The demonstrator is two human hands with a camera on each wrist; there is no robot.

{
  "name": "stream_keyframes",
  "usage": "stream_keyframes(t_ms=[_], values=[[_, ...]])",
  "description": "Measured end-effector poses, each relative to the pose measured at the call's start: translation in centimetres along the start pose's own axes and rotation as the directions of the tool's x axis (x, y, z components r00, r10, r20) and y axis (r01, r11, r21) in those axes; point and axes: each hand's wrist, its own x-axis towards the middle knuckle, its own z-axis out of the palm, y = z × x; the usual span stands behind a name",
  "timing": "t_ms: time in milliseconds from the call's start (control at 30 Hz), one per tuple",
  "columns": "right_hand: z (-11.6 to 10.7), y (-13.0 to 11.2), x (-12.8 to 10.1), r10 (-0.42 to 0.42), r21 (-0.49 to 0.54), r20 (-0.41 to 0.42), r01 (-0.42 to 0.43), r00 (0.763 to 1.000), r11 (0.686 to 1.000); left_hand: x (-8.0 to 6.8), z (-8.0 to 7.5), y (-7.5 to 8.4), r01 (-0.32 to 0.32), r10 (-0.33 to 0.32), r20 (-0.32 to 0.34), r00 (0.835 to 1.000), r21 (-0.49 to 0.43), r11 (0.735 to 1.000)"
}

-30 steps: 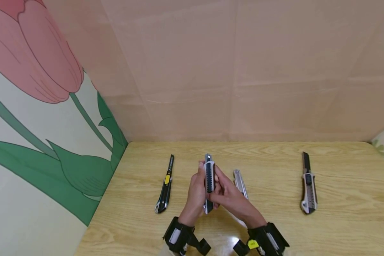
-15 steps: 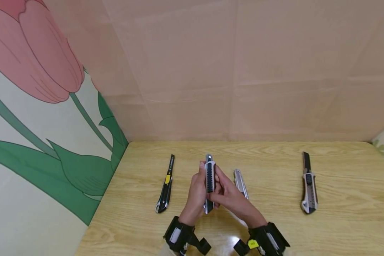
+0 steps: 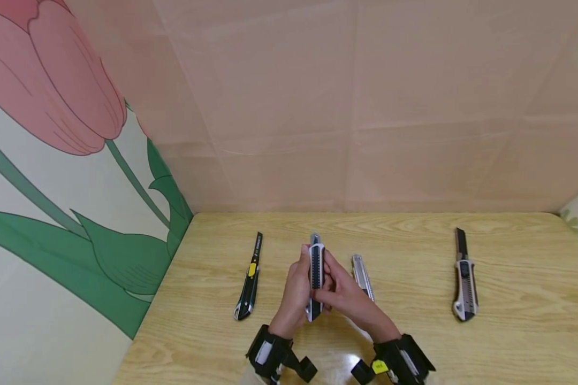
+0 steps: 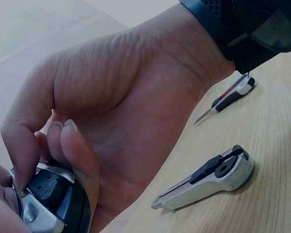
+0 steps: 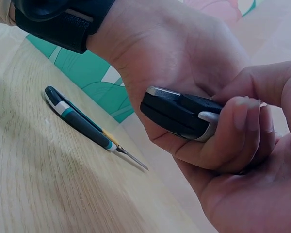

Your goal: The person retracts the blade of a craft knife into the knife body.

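Observation:
Both hands hold one black and silver utility knife [image 3: 316, 272] upright over the table's middle, its silver tip pointing away. My left hand [image 3: 295, 286] grips it from the left, thumb along its side near the upper end. The right hand [image 3: 349, 297] pinches its lower half, the thumb across the front and the other fingers curled behind. In the right wrist view the knife's black end [image 5: 174, 114] sticks out between the hands. The left wrist view shows a ribbed black part of the knife [image 4: 48, 187] with a thumb tip against it. Fingers hide much of the handle.
On the wooden table [image 3: 525, 299] lie a black and yellow utility knife [image 3: 250, 278] to the left and a grey one with its blade section extended [image 3: 465, 278] to the right. A silver one [image 3: 361, 274] lies partly under the right forearm. A pink-covered wall [image 3: 347, 117] stands behind.
The held utility knife and both hands stay in almost the same place. Its tip sits slightly lower and further right in the head view. The knives on the table have not moved.

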Motion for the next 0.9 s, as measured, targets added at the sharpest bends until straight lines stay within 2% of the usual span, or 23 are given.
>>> stream_keyframes(t_ms=[300, 567, 733, 900], values=[[0.10, -0.22, 0.27, 0.103, 0.006, -0.109, -0.103, 0.989, 0.995, 0.11, -0.20, -0.25, 0.047, -0.044, -0.027, 0.999, 0.085, 0.995], [0.13, -0.45, 0.42, 0.147, 0.012, -0.191, -0.147, 0.970, 0.989, 0.36, -0.41, -0.62, 0.073, -0.065, -0.057, 0.996, 0.150, 0.986], [0.28, -0.48, 0.46, 0.157, 0.009, -0.221, -0.159, 0.962, 0.987, 0.41, -0.45, -0.62, 0.112, -0.102, -0.072, 0.992, 0.161, 0.981], [0.53, -0.38, 0.65, 0.181, 0.016, -0.275, -0.184, 0.944, 0.983, 0.46, -0.58, -0.71, 0.128, -0.119, -0.058, 0.991, 0.175, 0.976]])
